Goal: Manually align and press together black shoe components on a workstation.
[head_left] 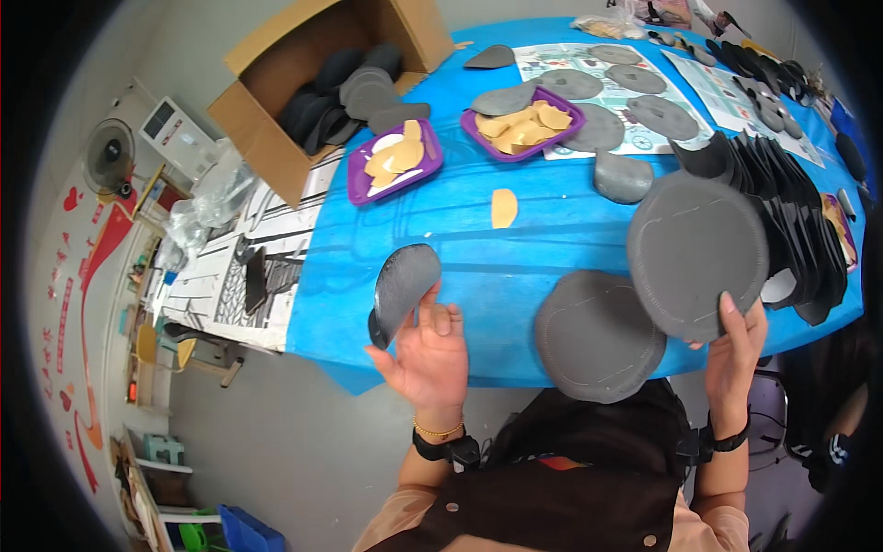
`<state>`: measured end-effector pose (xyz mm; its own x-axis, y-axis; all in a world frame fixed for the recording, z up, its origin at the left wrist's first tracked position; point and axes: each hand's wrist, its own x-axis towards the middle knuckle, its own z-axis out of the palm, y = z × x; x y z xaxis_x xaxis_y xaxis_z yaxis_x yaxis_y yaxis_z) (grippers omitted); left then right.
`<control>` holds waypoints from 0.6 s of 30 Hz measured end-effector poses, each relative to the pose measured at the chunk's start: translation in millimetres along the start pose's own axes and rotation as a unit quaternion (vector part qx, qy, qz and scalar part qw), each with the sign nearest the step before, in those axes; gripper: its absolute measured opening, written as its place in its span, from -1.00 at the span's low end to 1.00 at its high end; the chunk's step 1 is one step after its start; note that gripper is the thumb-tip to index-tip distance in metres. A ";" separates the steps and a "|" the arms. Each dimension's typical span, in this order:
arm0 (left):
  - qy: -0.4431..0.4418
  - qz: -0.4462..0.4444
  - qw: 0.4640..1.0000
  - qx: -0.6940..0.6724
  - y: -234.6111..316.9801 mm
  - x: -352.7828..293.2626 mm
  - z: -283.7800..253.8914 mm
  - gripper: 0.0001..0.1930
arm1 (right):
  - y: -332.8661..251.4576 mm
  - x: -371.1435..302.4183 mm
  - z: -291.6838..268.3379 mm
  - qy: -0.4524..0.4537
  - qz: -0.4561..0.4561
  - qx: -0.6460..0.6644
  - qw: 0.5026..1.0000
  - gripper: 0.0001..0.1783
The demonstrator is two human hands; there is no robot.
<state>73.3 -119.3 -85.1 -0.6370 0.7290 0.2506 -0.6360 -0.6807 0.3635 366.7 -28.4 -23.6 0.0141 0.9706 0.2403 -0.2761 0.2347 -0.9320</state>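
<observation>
In my right hand (736,340) is a round dark grey pad (694,248) with a line of pale stitching near its edge; my thumb lies on its near face, and the other fingers are mostly behind it. My left hand (429,354), palm turned up, holds a smaller curved grey pad (407,283) upright at the fingers, with the thumb stretched out below it. Between the hands, a second round stitched pad (600,336) lies at the table's near edge, partly overlapped by the held one.
A blue-covered table (368,322) carries two purple trays (361,189) (524,155) of beige pieces. One loose beige piece (503,209) lies near them. An open cardboard box (267,152) holds dark pads. Printed sheets (694,138) bear grey pads; nested black pads (796,235) stand at right.
</observation>
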 end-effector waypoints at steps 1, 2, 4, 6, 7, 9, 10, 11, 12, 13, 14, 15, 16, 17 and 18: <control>0.035 -0.033 0.999 -0.019 -0.1 0.4 8.2 -0.02 | 1.1 -2.9 10.6 -0.008 0.028 0.003 1.000 -0.63; 0.032 -0.030 0.999 -0.014 0.0 0.7 9.2 -0.02 | 2.5 -4.9 16.6 -0.016 0.057 0.005 0.998 -0.52; 0.050 -0.060 0.996 -0.038 3.3 0.3 11.5 0.04 | 0.5 -6.4 20.8 -0.064 0.098 0.026 0.993 -0.44; 0.052 -0.077 0.994 -0.058 6.4 1.8 10.2 0.06 | -5.7 -9.8 32.8 -0.067 0.134 0.045 0.988 -0.38; 0.056 -0.098 0.990 -0.082 7.2 2.3 9.9 0.08 | -4.8 -10.3 31.9 -0.068 0.135 0.047 0.987 -0.38; 0.059 -0.106 0.988 -0.099 8.6 4.0 11.3 0.09 | -2.7 -11.0 28.6 -0.074 0.140 0.062 0.985 -0.33; 0.062 -0.115 0.985 -0.117 9.0 4.4 12.2 0.09 | -2.5 -11.8 28.2 -0.074 0.141 0.064 0.985 -0.33; 0.062 -0.113 0.985 -0.115 9.5 3.7 12.4 0.09 | -2.5 -13.0 27.5 -0.068 0.145 0.068 0.985 -0.32; 0.066 -0.123 0.982 -0.128 10.0 4.7 12.4 0.10 | -2.5 -13.9 27.4 -0.059 0.146 0.072 0.985 -0.31; 0.070 -0.132 0.979 -0.141 10.2 5.2 12.8 0.11 | -1.7 -14.5 24.9 -0.059 0.146 0.072 0.985 -0.31; 0.070 -0.133 0.979 -0.141 10.0 5.1 14.8 0.11 | 0.0 -14.9 20.4 -0.080 0.155 0.084 0.981 -0.32; 0.084 -0.131 0.977 -0.143 6.7 6.0 17.2 0.07 | 1.6 -15.9 16.1 -0.096 0.162 0.093 0.978 -0.32; 0.099 -0.131 0.975 -0.147 2.9 6.5 18.2 0.04 | 3.4 -19.1 16.6 -0.090 0.160 0.089 0.979 -0.32; 0.099 -0.139 0.974 -0.152 2.1 6.8 15.6 0.04 | 6.3 -23.5 20.8 -0.091 0.158 0.087 0.979 -0.29; 0.084 -0.082 0.992 -0.050 3.7 5.1 12.5 0.01 | 6.2 -27.1 22.7 -0.090 0.155 0.081 0.980 -0.25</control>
<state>73.1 -117.1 -71.3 -0.5795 0.8140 0.0392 -0.7719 -0.5637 0.2939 342.8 -54.5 -29.7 -0.2609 0.9653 0.0090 -0.3895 -0.0967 -0.9159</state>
